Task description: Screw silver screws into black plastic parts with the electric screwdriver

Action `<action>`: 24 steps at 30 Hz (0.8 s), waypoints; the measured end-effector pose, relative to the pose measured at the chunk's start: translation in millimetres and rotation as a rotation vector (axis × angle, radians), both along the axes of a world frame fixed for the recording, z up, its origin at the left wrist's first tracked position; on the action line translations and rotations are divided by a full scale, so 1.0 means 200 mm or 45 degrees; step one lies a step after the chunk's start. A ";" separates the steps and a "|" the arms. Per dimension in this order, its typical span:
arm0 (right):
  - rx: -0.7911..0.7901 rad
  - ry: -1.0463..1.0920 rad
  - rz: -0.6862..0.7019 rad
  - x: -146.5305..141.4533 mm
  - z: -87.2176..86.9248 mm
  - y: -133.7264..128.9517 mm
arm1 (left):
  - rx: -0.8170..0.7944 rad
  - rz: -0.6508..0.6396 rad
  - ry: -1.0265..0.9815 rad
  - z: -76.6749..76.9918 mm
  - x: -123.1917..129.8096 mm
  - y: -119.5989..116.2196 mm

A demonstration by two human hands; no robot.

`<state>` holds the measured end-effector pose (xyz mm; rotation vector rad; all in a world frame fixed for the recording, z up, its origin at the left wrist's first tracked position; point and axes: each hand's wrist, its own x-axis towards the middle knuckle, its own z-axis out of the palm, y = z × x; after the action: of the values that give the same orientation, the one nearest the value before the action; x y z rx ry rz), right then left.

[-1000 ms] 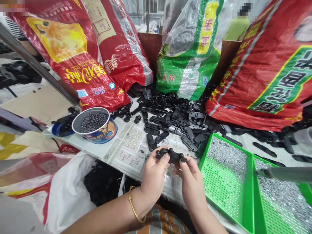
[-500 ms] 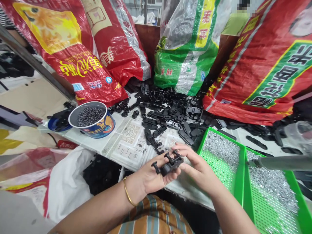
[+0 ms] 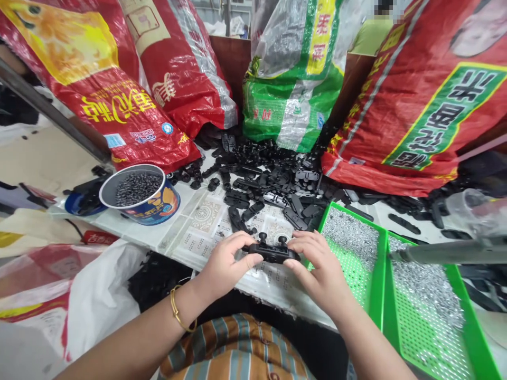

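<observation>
The black part (image 3: 275,253) lies between the two hands, just above or at the near side of the table (image 3: 168,237); whether it touches the tabletop is hard to tell; its long axis runs left to right, across the body, with small knobs (image 3: 282,240) standing up from it. The left hand (image 3: 229,258) pinches one end, thumb on the near side; the right hand (image 3: 317,266) has its thumb and fingertips on the other end; both hands are about equally near, so the part bridges the gap between them, lengthwise from fingers to fingers.

Beyond the hands spreads a pile (image 3: 257,179) of loose black pieces; to the left stands a tub (image 3: 156,207) of small dark bits (image 3: 138,189), its blue wrapper printed with an orange picture, with a blue dish (image 3: 85,212) beside it; to the right sit a first tray (image 3: 381,295) and a second tray (image 3: 423,338), both green and both holding silvery bits (image 3: 350,229).

Behind, printed bags lean over the pile: the fish bag (image 3: 91,95) carries yellow characters set upside down; the next red bag (image 3: 186,79) shows a white character that looks like 美; the green bag (image 3: 293,105) bears red characters on a yellow strip; the right-hand bag (image 3: 396,121) has large black characters, tilted, on a green panel; no brand reads for certain.
</observation>
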<state>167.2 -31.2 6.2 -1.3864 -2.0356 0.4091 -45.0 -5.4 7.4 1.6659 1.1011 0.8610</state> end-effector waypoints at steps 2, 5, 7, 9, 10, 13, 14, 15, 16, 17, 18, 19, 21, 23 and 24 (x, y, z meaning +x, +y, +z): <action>-0.012 0.004 -0.007 0.01 0.00 0.00 | -0.042 -0.022 -0.006 -0.01 0.00 -0.01; -0.023 0.001 0.000 0.02 -0.01 0.00 | -0.033 -0.027 -0.022 -0.01 0.01 -0.02; -0.028 0.017 0.027 0.03 -0.01 0.00 | 0.060 -0.027 -0.027 0.00 0.01 -0.02; -0.035 0.061 0.068 0.04 -0.02 0.00 | 0.163 -0.040 -0.029 0.02 0.01 -0.03; -0.037 0.091 0.085 0.04 -0.02 0.00 | 0.196 -0.060 -0.024 0.03 0.01 -0.03; -0.034 0.167 0.109 0.05 -0.04 0.00 | 0.243 -0.150 0.008 0.05 0.01 -0.02; -0.035 0.179 0.107 0.05 -0.05 -0.01 | 0.255 -0.172 0.019 0.05 0.01 -0.02; -0.039 0.186 0.102 0.05 -0.05 -0.01 | 0.268 -0.183 0.024 0.05 0.01 -0.02; -0.049 0.191 0.101 0.05 -0.05 -0.01 | 0.278 -0.179 0.022 0.04 0.01 -0.02; -0.062 0.196 0.101 0.04 -0.05 -0.01 | 0.281 -0.165 0.014 0.04 0.01 -0.02; -0.076 0.204 0.101 0.04 -0.05 -0.01 | 0.271 -0.149 0.005 0.03 0.01 -0.03; -0.090 0.214 0.104 0.04 -0.05 -0.01 | 0.251 -0.128 -0.005 0.02 0.01 -0.03; -0.116 0.253 0.100 0.02 -0.04 -0.01 | 0.199 -0.092 -0.022 0.00 0.02 -0.04; -0.145 0.301 0.089 0.02 -0.03 -0.02 | 0.147 -0.067 -0.035 -0.02 0.03 -0.06; -0.155 0.321 0.082 0.01 -0.02 -0.02 | 0.124 -0.061 -0.041 -0.04 0.03 -0.06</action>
<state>169.8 -35.1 1.5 -1.2703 -1.8774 0.7093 -39.4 -17.3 0.3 1.7457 1.0075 0.9197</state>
